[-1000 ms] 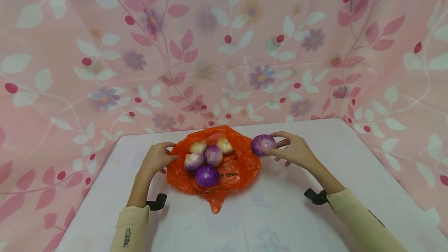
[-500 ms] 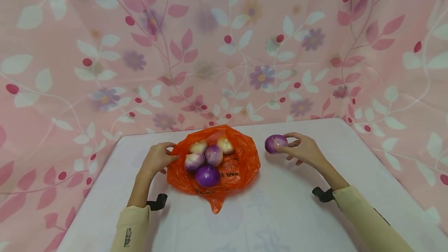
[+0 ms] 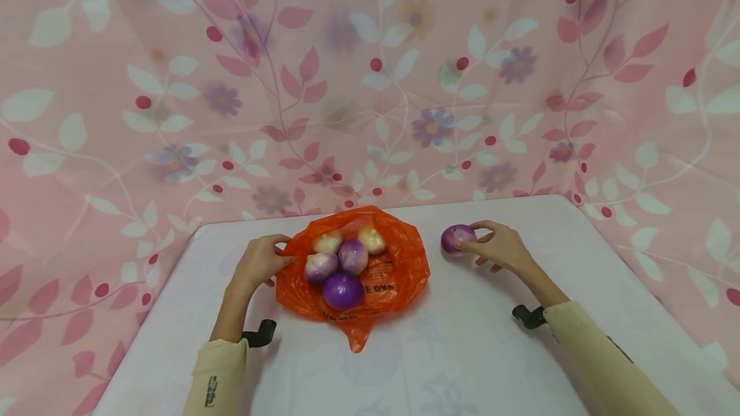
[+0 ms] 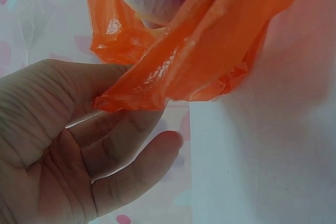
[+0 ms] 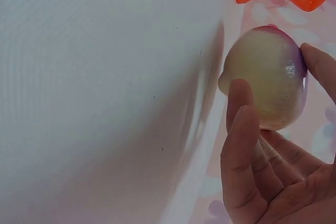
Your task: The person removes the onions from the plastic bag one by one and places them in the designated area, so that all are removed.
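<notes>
An orange plastic bag (image 3: 405, 268) lies spread with its mouth gaping, and several onions (image 3: 343, 291) sit inside it, some deep purple and some mostly white. On the bag's left side, my left hand (image 3: 261, 263) pinches the rim; in the left wrist view, thumb and fingers grip the orange film (image 4: 157, 80) while the other fingers curl loosely below. To the right of the bag, my right hand (image 3: 500, 247) holds a purple-and-white onion (image 3: 458, 239) between thumb and fingers. Up close in the right wrist view, that onion (image 5: 268, 77) shows its pale, ridged side.
A white-covered table (image 3: 474, 352) carries the bag. Behind it and at both sides hangs a pink floral cloth (image 3: 370, 82). Black curved pieces (image 3: 527, 316) stick out at both wrists, by the sleeves.
My right hand has carried the onion rightward, from beside the bag's right rim to a spot apart from it, and has slowed there. My left hand stays on the rim.
</notes>
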The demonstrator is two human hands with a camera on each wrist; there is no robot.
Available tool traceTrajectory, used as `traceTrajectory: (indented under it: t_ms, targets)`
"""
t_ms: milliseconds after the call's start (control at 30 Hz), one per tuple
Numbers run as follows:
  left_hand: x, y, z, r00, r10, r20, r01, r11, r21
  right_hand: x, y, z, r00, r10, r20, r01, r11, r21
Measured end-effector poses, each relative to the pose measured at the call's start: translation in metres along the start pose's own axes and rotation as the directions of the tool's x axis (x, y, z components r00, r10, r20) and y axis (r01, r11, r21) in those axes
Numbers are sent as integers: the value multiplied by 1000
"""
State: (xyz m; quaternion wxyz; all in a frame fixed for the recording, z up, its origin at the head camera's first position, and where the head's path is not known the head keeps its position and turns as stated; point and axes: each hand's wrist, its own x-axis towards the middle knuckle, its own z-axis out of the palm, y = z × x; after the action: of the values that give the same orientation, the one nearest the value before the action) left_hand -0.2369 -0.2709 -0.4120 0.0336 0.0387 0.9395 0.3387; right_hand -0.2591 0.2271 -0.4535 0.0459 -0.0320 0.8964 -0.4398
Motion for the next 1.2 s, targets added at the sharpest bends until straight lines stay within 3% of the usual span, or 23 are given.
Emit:
traceTrajectory:
  t_ms: [367, 633, 900, 1200]
  targets:
    - [0, -2, -1, 1000, -14, 0, 14, 1000, 1, 4, -6, 4, 999, 34, 12, -33, 997, -64]
    - [0, -4, 0, 1000, -14, 6, 14, 1000, -13, -1, -12, 0, 1000, 1, 4, -1, 993, -115]
    - [0, -4, -1, 1000, -16, 1, 16, 1000, -3, -9, -19, -6, 999, -38, -26, 35, 992, -121]
    - [0, -4, 1, 1000, -15, -2, 15, 1000, -3, -25, -47, 1, 997, -72, -17, 71, 996, -55]
